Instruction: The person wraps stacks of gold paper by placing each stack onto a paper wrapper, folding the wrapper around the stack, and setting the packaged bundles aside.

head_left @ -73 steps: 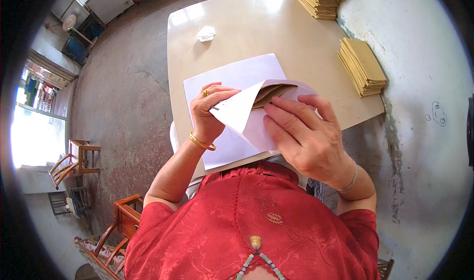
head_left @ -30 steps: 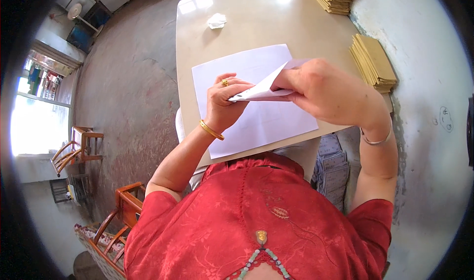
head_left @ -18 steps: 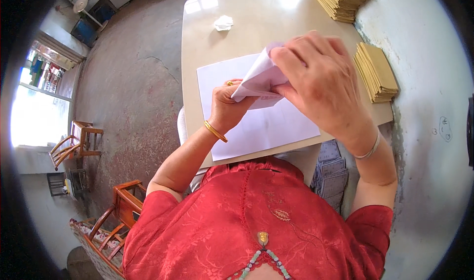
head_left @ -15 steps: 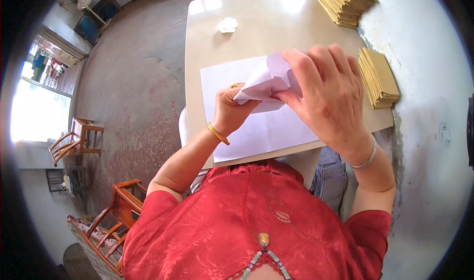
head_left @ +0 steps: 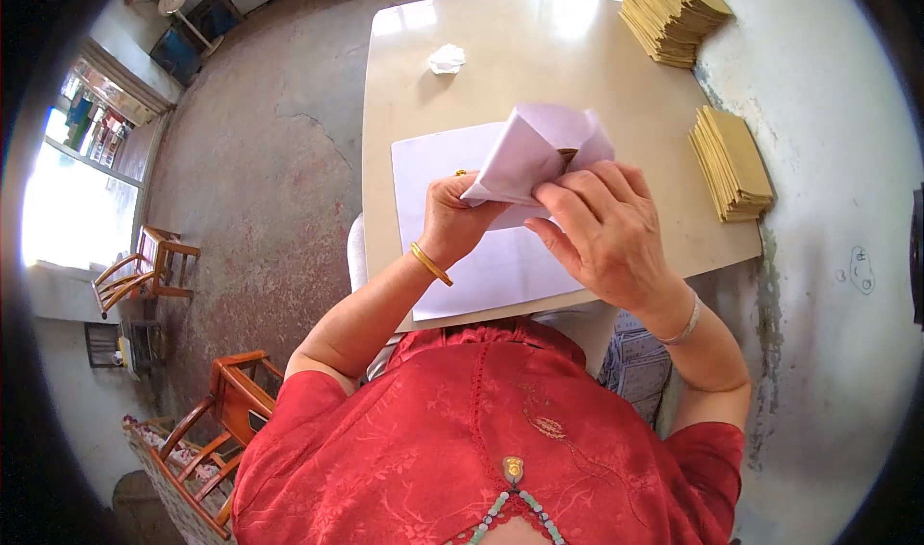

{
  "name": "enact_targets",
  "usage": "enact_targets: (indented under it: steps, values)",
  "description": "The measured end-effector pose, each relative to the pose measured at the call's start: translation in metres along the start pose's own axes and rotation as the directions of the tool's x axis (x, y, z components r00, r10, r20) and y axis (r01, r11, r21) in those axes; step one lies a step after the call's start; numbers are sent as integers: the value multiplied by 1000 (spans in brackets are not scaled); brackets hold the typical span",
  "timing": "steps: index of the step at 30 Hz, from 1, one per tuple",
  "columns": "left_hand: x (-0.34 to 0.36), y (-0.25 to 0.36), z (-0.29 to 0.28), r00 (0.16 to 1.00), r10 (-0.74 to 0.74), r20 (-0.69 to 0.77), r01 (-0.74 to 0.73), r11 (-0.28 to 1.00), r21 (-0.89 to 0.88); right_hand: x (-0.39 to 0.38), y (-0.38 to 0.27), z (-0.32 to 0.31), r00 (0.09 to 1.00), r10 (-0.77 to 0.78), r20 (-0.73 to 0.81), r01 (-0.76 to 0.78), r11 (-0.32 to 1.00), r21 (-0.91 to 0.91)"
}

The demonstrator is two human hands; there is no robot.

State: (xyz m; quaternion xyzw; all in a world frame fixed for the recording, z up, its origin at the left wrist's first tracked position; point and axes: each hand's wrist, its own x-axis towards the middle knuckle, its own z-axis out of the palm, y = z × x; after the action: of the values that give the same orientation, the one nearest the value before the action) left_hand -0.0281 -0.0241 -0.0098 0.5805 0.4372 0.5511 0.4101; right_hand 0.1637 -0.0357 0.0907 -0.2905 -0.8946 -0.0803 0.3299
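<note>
A folded sheet of white paper [head_left: 525,155] is held up over the table, its upper part standing open like a pocket. A small dark brown thing [head_left: 569,154] shows inside the fold; its kind cannot be made out. My left hand [head_left: 457,213] is closed on the paper's lower left corner. Bent fingers of my right hand [head_left: 606,228] press on the near right edge of the fold, while the thumb stands apart below. Underneath lies a large flat white sheet [head_left: 472,280] at the table's near edge.
The beige table [head_left: 500,64] carries a crumpled white paper [head_left: 447,59] toward its far left. Two stacks of brown paper envelopes, a far stack [head_left: 669,16] and a nearer stack [head_left: 731,165], lie along the wall. Wooden chairs [head_left: 236,405] stand on the floor at left.
My right hand has moved down and left, its thumb coming away from the paper. The folded paper has opened wider at the top, and the brown thing inside has come into view.
</note>
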Motion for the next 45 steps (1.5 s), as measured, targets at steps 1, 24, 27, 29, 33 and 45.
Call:
enact_targets:
  steps: [1,24,27,29,33,45]
  values:
    - [0,-1,0,1000,1,3,-1,1000,0,-2,0,3,1000,3,-2,-3,1000,-2]
    - [15,-19,-3,960,277,29,-276,930,244,3,-6,39,998,3,-63,-4,1000,-16]
    - [13,-20,-3,968,249,37,-251,944,213,1,-1,39,1000,22,-16,-22,1000,20]
    - [12,-19,-3,978,208,35,-211,963,167,3,3,41,998,60,-15,-59,997,57]
    - [14,-15,0,979,203,19,-204,971,125,6,5,45,983,-47,-177,63,995,83]
    - [14,-20,-2,952,292,95,-307,911,277,5,-8,41,998,56,-16,-55,998,35]
